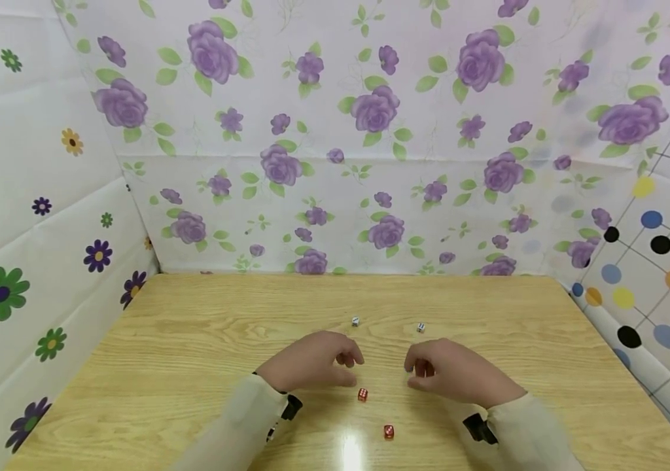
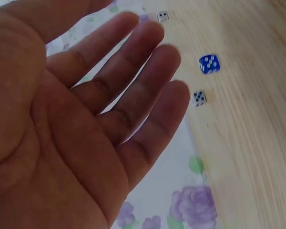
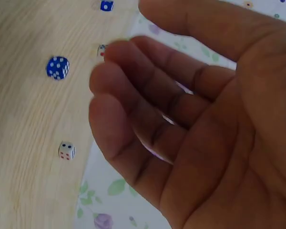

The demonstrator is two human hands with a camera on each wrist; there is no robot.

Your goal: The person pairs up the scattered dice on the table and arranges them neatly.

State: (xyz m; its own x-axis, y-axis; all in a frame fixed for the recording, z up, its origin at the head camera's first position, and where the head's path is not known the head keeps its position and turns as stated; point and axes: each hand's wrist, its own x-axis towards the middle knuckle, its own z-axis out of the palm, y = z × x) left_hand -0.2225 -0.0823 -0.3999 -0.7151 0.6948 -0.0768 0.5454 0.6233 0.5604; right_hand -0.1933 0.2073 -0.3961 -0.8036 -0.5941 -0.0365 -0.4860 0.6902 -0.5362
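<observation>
My left hand [image 1: 314, 360] hovers over the table with loosely bent fingers and nothing in the palm. Opposite it, my right hand [image 1: 458, 369] is held the same way, also holding nothing. Two small white dice [image 1: 355, 321] [image 1: 421, 327] lie beyond the hands. Nearer to me are a red die [image 1: 362, 394], just below the left thumb, and a second red die [image 1: 389, 432]. Past the left fingertips, a blue die [image 2: 209, 64] shows in the left wrist view. Two blue dice [image 3: 58, 67] [image 3: 106, 5] appear in the right wrist view; the hands mostly hide blue dice from the head view.
The wooden table [image 1: 193, 327] ends at a flowered cloth wall [image 1: 335, 216] behind. Patterned cloths hang on the left side [image 1: 46, 261] and the right side [image 1: 653, 294].
</observation>
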